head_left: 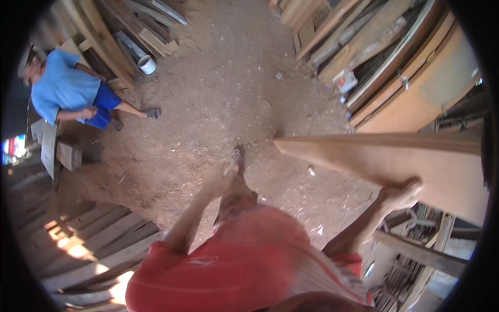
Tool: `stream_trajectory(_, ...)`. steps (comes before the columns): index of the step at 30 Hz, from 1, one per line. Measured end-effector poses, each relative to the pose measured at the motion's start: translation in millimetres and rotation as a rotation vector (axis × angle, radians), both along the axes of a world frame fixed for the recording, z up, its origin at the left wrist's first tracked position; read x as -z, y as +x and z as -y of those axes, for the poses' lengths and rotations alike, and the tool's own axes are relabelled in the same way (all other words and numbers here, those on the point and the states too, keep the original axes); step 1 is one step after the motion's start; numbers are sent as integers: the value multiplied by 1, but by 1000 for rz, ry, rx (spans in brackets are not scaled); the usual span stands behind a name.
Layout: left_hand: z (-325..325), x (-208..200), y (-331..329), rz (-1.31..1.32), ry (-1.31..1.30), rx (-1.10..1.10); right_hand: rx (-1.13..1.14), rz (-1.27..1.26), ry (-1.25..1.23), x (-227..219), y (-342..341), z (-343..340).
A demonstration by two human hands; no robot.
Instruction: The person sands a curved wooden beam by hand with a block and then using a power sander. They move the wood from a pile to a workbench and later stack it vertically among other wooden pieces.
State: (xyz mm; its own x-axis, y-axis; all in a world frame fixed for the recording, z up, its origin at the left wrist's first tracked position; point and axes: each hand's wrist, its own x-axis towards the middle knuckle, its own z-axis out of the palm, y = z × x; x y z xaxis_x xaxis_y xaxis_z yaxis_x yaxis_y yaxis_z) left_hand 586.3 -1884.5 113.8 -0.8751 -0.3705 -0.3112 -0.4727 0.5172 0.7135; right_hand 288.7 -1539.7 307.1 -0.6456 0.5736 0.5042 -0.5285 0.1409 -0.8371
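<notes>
the right hand (401, 195) is touching the wooden board (384, 160) at three o'clock, its grip, like that of the left hand (220, 180), being unclear, and steadying is probably calling for two-handed support.

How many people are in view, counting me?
2: you, lower middle in red, right hand at the wooden board; a co-worker in blue, upper left. Others may be hidden.

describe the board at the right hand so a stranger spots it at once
Find the red shirt, low centre, then the right hand to its upper right. At that hand is a long tan board. Unlike the orange panel above, it tapers leftward toward mid-picture.
</notes>
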Motion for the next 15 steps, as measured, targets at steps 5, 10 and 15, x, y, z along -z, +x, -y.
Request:
stream_trajectory(5,102,-49,-163,135,298,220,275,123,317,-33,-74,55)
stream_trajectory(10,88,-195,-391,-426,258,701,308,33,340,-28,-137,131)
stream_trajectory(15,92,-262,-511,-637,730,1015,359,233,335,-11,-171,163)
